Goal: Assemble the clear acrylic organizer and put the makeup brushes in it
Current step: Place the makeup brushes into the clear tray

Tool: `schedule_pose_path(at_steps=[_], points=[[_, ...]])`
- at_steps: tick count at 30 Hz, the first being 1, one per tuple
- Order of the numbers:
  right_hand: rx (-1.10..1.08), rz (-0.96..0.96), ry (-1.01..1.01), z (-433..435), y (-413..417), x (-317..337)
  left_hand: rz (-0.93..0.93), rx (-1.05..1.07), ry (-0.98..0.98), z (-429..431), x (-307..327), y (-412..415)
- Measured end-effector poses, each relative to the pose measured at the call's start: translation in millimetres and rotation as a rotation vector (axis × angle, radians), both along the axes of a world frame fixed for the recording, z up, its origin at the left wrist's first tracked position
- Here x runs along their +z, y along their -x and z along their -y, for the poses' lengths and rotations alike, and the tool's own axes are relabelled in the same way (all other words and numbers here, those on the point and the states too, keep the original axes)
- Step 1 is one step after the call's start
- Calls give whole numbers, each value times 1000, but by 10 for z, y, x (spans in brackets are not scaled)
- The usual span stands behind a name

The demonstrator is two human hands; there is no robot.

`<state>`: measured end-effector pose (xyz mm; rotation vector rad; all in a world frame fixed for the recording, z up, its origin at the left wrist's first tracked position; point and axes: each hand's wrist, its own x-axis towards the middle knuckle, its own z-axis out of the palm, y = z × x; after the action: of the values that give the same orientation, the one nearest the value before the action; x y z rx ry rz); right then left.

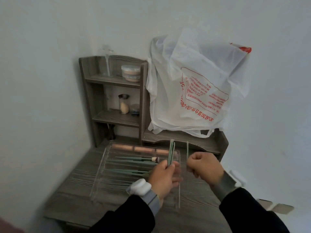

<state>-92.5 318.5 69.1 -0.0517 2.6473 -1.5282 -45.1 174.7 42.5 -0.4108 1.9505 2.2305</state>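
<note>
The clear acrylic organizer (107, 167) lies on the grey wooden desk, with several green-handled makeup brushes (133, 159) lying across its compartments. My left hand (164, 178) is shut on a small bunch of green brushes (171, 153), handles pointing up, over the organizer's right side. My right hand (206, 167) is a fist just right of it, gripping a single thin green brush (187, 149) that stands upright. Both hands are blurred by motion.
A grey wooden shelf unit (114, 81) stands in the corner with jars and a glass on it. A white plastic bag (198, 81) with red print hangs at the back right. A pink-tan palette (143, 148) lies behind the organizer. Walls close in at left and back.
</note>
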Motion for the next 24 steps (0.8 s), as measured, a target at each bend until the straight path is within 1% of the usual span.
schedule_pose_path(at_steps=[2,4,8,12,13,14,15,18,20,21,24], points=[[45,-30,96,162,-47,91,-25,-11,-13,-12,26,43],[67,-39,150,279,-73,95,-59,-15,2,1,53,46],[74,-55,154,360,-124,22,-99,1,55,133,-13,13],[45,13,240,422,-164,-100,-93,43,46,215,-72,-74],[39,4,241,449,-184,-123,-98,47,41,235,-63,-102],[44,-11,228,478,-213,-138,-112,40,76,269,-63,-121],[57,-26,205,505,-240,-162,-149,34,171,319,-70,-145],[70,-75,86,529,-305,-246,-306,-7,630,620,-136,-236],[12,-120,-31,470,-309,-333,-396,-118,825,916,-170,-300],[-22,-125,-56,426,-301,-380,-429,-185,914,1078,-178,-337],[-83,-72,22,299,-278,-476,-525,-286,1146,1538,-332,-421]])
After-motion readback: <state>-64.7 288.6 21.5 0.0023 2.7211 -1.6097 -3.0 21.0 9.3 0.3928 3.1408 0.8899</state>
